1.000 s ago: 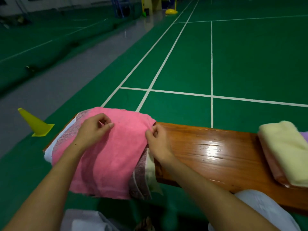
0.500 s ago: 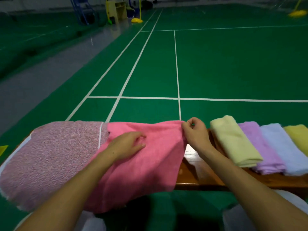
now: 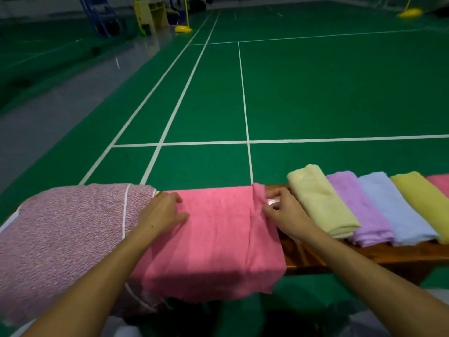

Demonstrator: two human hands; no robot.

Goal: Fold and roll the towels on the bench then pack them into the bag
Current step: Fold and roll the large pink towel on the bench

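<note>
A pink towel lies spread across the wooden bench, its near edge hanging over the front. My left hand rests on the towel's left edge with fingers loosely bent. At the towel's right edge, my right hand pinches the fabric near the far corner. A mottled pink cloth bag with a white cord lies at the bench's left end. Folded towels sit in a row to the right: pale yellow, purple, light blue, yellow.
Another pink towel shows at the far right edge. Green court floor with white lines stretches beyond the bench. Yellow net-post bases and equipment stand far off at the back.
The pink towel has been pulled rightward off the bag and spread flat on the bench. Both hands moved with it, and the view swung right, showing more folded towels.
</note>
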